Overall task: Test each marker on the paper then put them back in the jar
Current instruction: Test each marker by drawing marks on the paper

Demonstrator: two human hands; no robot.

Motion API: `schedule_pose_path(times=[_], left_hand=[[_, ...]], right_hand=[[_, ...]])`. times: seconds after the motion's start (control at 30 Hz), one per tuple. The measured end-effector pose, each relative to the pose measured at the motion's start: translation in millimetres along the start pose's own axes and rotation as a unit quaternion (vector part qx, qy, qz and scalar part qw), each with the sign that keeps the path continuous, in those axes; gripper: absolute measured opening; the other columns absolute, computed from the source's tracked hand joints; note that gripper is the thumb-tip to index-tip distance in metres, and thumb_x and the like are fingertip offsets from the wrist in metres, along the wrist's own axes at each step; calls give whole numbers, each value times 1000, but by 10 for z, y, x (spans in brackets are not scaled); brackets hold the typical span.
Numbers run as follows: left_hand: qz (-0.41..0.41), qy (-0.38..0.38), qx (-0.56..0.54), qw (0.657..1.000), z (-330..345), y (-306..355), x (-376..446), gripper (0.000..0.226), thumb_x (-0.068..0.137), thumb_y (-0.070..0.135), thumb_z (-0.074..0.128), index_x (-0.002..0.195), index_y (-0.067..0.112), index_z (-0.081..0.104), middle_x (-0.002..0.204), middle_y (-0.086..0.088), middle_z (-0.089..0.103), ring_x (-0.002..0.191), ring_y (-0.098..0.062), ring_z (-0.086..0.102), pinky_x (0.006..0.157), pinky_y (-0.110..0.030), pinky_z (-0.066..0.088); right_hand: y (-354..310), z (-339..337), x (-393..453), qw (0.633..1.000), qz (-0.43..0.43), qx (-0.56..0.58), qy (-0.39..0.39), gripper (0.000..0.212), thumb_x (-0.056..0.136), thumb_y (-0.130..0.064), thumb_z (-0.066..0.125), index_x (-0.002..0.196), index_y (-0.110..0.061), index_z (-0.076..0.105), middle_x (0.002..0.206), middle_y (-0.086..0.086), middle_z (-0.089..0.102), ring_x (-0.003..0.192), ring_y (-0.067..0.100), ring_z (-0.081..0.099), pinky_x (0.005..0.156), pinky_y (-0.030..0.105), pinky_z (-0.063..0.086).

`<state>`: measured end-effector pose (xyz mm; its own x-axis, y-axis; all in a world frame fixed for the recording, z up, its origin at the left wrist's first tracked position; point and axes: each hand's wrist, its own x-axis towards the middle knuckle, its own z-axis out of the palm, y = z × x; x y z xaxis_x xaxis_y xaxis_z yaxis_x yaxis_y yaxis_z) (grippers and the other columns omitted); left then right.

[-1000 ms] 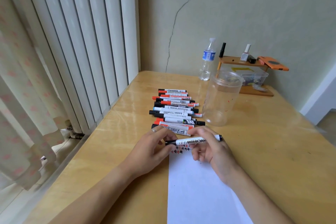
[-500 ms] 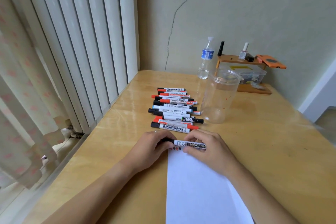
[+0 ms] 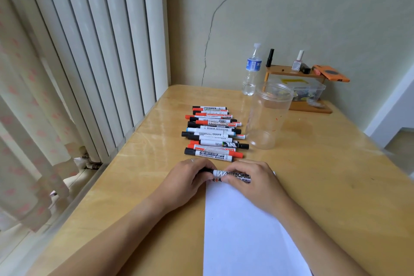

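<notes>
I see both grips, left hand [image 3: 188, 178] and right hand [image 3: 253, 180], holding one marker [image 3: 230, 175] over the paper's [image 3: 242, 231] far edge.

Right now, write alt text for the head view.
Both hands, left and right, hold one marker level over the top edge of the paper. Behind lie a row of markers and an empty jar on the table.

A white-barrelled, black-capped whiteboard marker [image 3: 231, 175] is held level over the white paper sheet's [image 3: 242, 231] far edge; capped markers [image 3: 212, 133] lie rowed at twelve o'clock, clear plastic jar [image 3: 268, 116] upright at one.
</notes>
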<state>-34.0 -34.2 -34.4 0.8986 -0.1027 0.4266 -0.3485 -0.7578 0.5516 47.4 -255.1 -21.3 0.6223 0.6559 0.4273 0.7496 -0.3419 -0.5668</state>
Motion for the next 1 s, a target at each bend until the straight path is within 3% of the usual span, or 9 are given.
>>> schedule_pose_path(times=[0.13, 0.3, 0.4, 0.5, 0.57, 0.7, 0.9, 1.0], left_hand=[[22, 31, 73, 997, 26, 2, -11, 30, 99, 33, 63, 126, 24, 55, 116, 11, 59, 107, -11, 53, 89, -28, 45], [28, -55, 121, 991, 8, 48, -75, 70, 94, 71, 52, 151, 36, 31, 138, 16, 40, 129, -7, 39, 108, -29, 33], [32, -76, 114, 990, 10, 3, -66, 58, 96, 69, 50, 145, 41, 39, 139, 22, 40, 131, -2, 36, 109, -32, 33], [38, -89, 108, 989, -15, -46, -73, 43, 95, 59, 51, 135, 41, 53, 135, 22, 45, 131, 0, 38, 108, -33, 33], [36, -87, 106, 990, -41, -63, -94, 43, 93, 53, 51, 133, 39, 55, 134, 22, 47, 131, 0, 38, 108, -31, 32], [27, -85, 117, 989, -80, -77, -105, 45, 89, 51, 50, 131, 38, 57, 133, 21, 47, 129, -2, 40, 109, -35, 32], [9, -71, 111, 991, -74, -108, -85, 41, 92, 52, 49, 130, 40, 56, 129, 22, 48, 126, -4, 41, 106, -37, 36], [-2, -1, 121, 993, -63, -156, 0, 34, 94, 41, 49, 127, 36, 58, 124, 19, 52, 119, -8, 49, 96, -38, 42]], right_hand=[[81, -114, 15, 1000, 8, 2, -2, 11, 91, -22, 74, 102, -26, 74, 94, -14, 67, 90, 11, 64, 70, 24, 53], [347, -514, -62, 995, 36, -83, 37, 19, 86, -16, 73, 97, -32, 74, 89, -16, 65, 91, 6, 59, 79, 17, 42], [601, -688, -141, 988, 87, -108, 67, 22, 90, -15, 76, 99, -35, 76, 95, -16, 61, 98, 10, 56, 87, 17, 40], [819, -716, -172, 978, 128, -146, 81, 22, 91, -20, 76, 105, -37, 77, 96, -17, 58, 101, 15, 53, 95, 40, 46], [883, -687, -152, 973, 151, -156, 75, 22, 92, -22, 75, 108, -37, 77, 98, -16, 58, 101, 16, 52, 97, 47, 45], [887, -609, -86, 970, 169, -168, 53, 23, 96, -24, 70, 113, -39, 76, 101, -15, 56, 106, 16, 50, 100, 41, 36], [859, -569, -116, 968, 178, -163, 69, 23, 93, -22, 70, 112, -36, 71, 104, -16, 58, 108, 16, 52, 99, 43, 40], [860, -552, -117, 967, 183, -161, 75, 18, 93, -22, 69, 105, -35, 72, 105, -15, 59, 107, 17, 52, 99, 44, 41]])
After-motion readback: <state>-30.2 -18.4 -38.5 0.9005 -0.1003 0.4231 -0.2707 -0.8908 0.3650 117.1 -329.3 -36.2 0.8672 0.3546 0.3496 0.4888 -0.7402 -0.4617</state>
